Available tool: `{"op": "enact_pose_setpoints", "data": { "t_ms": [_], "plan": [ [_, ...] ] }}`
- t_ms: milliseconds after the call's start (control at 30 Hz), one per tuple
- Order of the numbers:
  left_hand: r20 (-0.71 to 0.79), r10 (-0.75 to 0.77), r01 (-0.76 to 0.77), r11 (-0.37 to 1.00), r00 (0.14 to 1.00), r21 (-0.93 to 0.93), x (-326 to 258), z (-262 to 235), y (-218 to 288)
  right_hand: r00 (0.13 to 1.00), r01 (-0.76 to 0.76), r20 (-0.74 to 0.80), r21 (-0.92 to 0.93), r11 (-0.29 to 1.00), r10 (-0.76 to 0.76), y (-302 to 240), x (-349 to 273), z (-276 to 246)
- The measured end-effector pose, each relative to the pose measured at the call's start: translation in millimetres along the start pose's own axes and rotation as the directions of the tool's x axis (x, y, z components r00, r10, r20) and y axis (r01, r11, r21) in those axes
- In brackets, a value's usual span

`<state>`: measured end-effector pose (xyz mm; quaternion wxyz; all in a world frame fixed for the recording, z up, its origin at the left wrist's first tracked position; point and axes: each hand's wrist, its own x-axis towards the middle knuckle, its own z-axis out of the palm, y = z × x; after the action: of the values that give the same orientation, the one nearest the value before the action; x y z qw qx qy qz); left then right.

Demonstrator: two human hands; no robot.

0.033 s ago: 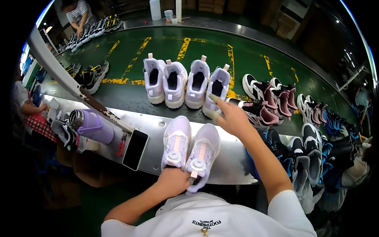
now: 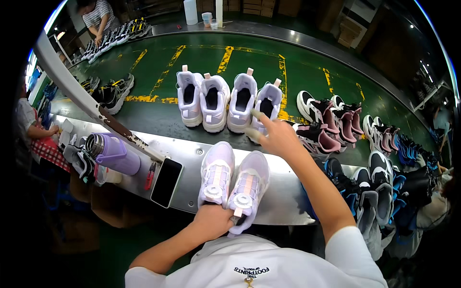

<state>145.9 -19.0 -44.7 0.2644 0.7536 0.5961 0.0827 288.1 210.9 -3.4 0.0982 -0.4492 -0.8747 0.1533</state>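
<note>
My left hand (image 2: pixel 213 222) grips a pair of pale lavender sneakers by their heel openings. The left sneaker (image 2: pixel 217 168) and the right sneaker (image 2: pixel 252 175) stand side by side, toes pointing away, each with a round dial on its tongue. My right hand (image 2: pixel 278 137) reaches forward, its fingers apart and light covers on the fingertips. Those fingertips are at the side of a lavender high-top shoe (image 2: pixel 269 98), the rightmost of several in a row; whether they press on it I cannot tell. The row's leftmost shoe (image 2: pixel 190 108) has its heel toward me.
On the metal ledge (image 2: pixel 192 180) lie a phone (image 2: pixel 166 182), red-handled snips (image 2: pixel 150 175) and a purple bottle (image 2: pixel 120 158). A pale post (image 2: pixel 77 89) rises at left. Black-and-pink shoes (image 2: pixel 329 137) and black-and-blue ones crowd the right. A person (image 2: pixel 98 19) handles shoes at far left.
My right hand has moved slightly left and away from me along the rightmost lavender shoe. My left hand keeps its grip on the pair.
</note>
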Motion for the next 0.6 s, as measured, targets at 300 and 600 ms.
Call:
{"op": "enact_pose_setpoints", "data": {
  "t_ms": [300, 600],
  "plan": [
    [-0.006, -0.012, 0.013, 0.998, 1.000, 0.056, 3.0, -6.8, 5.3, 0.998, 0.026, -0.058, -0.041, 0.999, -0.028, 5.4, 97.9, 82.5],
    [0.052, 0.026, -0.019, 0.991, 0.998, -0.135, 20.4, -6.6, 11.5, 0.989, 0.142, -0.035, 0.008, 0.990, -0.141, -30.6, 100.0, 103.6]
  ]
}}
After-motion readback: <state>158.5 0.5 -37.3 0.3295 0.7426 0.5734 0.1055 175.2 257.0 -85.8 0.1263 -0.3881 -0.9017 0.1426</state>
